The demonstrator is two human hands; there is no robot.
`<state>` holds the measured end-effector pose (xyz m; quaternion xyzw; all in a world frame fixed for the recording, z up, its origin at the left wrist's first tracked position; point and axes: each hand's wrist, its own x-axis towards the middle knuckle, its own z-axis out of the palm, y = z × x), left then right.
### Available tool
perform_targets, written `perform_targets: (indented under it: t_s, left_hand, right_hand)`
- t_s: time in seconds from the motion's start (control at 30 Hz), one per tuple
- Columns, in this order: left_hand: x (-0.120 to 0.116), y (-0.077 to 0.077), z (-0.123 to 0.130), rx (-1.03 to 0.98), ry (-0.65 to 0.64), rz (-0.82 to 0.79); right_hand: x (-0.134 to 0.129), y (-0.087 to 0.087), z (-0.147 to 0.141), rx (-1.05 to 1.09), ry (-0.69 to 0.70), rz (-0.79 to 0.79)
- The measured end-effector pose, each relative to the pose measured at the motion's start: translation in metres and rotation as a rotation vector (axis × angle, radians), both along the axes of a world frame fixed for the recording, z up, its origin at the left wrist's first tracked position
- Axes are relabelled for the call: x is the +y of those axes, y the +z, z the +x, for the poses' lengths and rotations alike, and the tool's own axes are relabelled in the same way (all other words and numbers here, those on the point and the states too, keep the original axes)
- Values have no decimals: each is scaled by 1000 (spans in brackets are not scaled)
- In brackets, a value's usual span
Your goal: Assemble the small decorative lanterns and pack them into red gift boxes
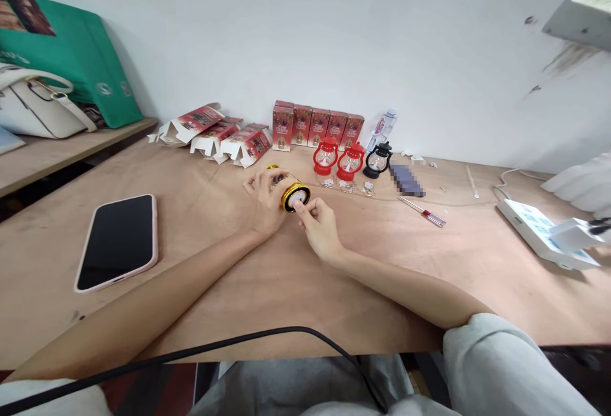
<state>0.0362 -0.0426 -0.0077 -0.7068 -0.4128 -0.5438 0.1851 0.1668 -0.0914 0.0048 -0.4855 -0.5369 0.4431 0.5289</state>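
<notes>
A small gold lantern [289,199] lies tipped on its side in my left hand [268,203], its round base turned toward me. The fingers of that hand wrap round the lantern's body and hide much of it. My right hand [319,224] is closed, fingers curled, with the thumb tip touching the pale disc inside the base. Whether anything small sits in its pinch is hidden. Beyond my hands stand two red lanterns [326,156] [350,161] and a black lantern [377,160]. Small flower-like charms [347,187] lie in front of them.
Several upright red boxes [319,127] line the wall, with opened boxes [245,144] to their left. A screwdriver [432,217] and a blurred dark object [407,180] lie right. A phone [119,241] is left, a power strip [537,231] far right. A black cable [238,338] crosses nearest me.
</notes>
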Motion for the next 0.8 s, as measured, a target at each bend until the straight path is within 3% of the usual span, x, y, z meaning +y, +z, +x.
perform_targets:
  t_s: [0.13, 0.33, 0.47, 0.6, 0.67, 0.8]
  left_hand:
    - [0, 2, 0, -13, 9, -17]
    - [5, -3, 0, 23, -45, -6]
    - [9, -7, -2, 110, -78, -64]
    - [8, -5, -1, 201, -183, -157]
    - [6, -3, 0, 149, -228, -185]
    - [5, -2, 2, -231, -284, -297]
  right_hand:
    - [5, -1, 2, 45, 22, 20]
    - [13, 12, 8, 273, 163, -130]
    - [17, 25, 17, 354, 303, -299]
    - [20, 38, 28, 469, 343, -471]
    - [23, 42, 32, 499, 346, -472]
    - [29, 39, 32, 526, 297, -283]
